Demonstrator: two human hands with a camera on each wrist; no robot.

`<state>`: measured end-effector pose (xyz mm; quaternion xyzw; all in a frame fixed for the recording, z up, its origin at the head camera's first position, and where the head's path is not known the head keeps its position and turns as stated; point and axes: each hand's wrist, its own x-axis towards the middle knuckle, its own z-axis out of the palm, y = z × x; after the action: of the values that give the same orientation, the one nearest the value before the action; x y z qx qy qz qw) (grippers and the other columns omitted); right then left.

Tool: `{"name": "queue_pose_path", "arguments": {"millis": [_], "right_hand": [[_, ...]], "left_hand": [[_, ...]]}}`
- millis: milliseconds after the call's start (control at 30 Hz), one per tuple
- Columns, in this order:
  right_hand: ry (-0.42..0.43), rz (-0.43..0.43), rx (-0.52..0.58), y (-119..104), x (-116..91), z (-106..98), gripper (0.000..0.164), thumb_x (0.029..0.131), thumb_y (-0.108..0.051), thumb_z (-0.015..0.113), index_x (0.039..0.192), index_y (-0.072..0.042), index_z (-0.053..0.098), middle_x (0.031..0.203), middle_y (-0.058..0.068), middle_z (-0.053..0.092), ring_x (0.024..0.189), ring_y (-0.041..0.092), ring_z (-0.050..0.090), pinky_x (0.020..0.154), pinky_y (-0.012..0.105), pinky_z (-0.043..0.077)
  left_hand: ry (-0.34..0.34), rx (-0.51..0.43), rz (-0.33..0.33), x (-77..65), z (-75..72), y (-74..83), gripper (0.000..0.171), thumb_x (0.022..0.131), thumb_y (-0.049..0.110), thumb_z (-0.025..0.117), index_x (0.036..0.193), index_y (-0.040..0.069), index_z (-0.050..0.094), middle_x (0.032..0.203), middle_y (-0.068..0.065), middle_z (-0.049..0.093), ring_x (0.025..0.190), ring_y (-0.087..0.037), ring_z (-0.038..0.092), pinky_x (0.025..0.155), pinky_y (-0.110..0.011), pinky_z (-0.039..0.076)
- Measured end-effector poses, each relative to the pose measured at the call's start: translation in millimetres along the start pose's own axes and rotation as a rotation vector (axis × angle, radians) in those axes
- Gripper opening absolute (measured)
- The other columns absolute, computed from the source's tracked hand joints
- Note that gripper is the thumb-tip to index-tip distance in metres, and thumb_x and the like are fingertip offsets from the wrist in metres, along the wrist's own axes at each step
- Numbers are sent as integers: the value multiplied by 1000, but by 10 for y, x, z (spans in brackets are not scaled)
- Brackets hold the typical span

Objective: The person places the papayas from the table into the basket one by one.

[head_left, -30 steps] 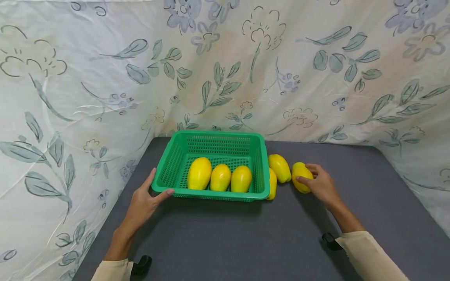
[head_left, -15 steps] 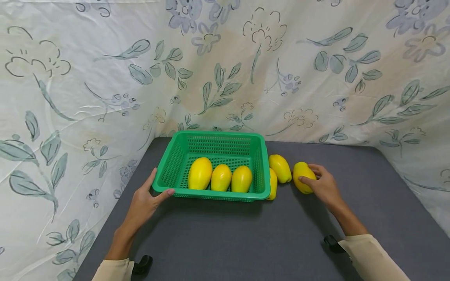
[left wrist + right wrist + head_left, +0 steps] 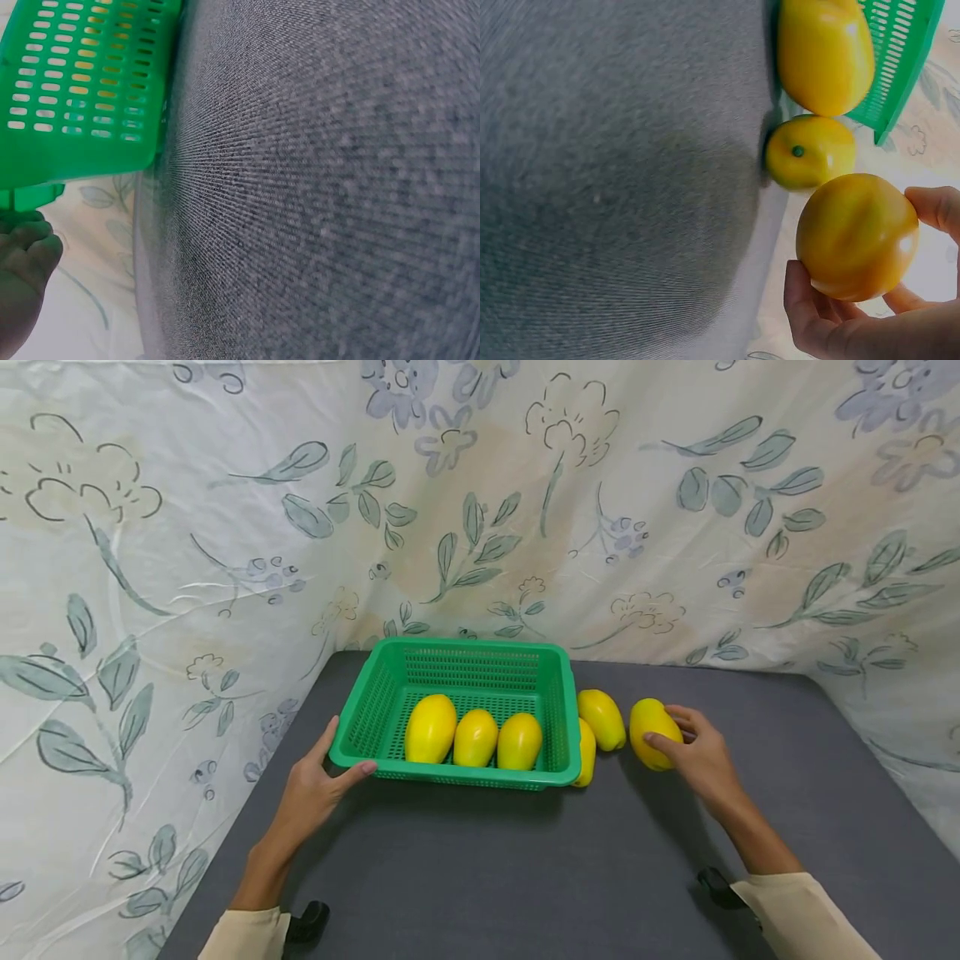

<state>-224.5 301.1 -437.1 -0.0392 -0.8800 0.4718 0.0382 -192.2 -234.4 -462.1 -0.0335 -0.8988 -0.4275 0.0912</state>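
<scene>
Fruit (image 3: 648,727) is lying at ten o'clock in the right-hand grip (image 3: 703,758), which is clasping it, long axis pointing eleven-to-five; green basket (image 3: 472,774) is sitting at nine, left-hand grip (image 3: 310,793) holding its corner.

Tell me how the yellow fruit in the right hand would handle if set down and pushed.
The yellow fruit would probably roll, given its rounded sides. Its glossy surface may be slippery. It seems firm, since no dent shows where the right hand grips it.
</scene>
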Motion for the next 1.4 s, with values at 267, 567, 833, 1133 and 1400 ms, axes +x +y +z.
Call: {"name": "queue_pose_path", "arguments": {"millis": [267,567,833,1133,1400], "right_hand": [[24,-20,47,-102,-61,-18,80,103,-45,70,165,-8,35,160,28,43,141,49,48,86,17,47],[40,-27,76,-299,-135,-2,78,103,-47,69,165,-14,37,163,20,43,141,44,50,95,27,51],[38,-86,127,-449,-214,42,73,104,-43,69,163,-13,40,160,17,45,141,43,51,85,7,48],[15,-125,167,-592,-280,122,70,105,-41,68,163,-14,40,157,17,47,134,35,55,86,9,51],[-22,-176,179,-707,-280,175,67,105,-40,69,160,-14,43,156,17,50,129,33,57,89,10,52]], "left_hand": [[3,-5,5,-10,1,-18,103,95,37,82,170,7,19,170,-24,32,155,-45,36,120,-66,34],[1,0,4,-20,-11,-18,103,95,37,82,170,7,18,170,-24,32,154,-45,36,120,-66,34],[0,-11,8,-3,-17,-20,103,95,38,82,170,8,18,171,-23,31,155,-44,35,120,-65,34],[-5,-9,1,-11,-26,-21,103,96,39,81,171,9,17,171,-24,30,155,-45,34,120,-66,33],[1,-3,-8,8,3,0,103,96,39,81,171,8,17,170,-24,31,155,-45,35,120,-66,33]]}}
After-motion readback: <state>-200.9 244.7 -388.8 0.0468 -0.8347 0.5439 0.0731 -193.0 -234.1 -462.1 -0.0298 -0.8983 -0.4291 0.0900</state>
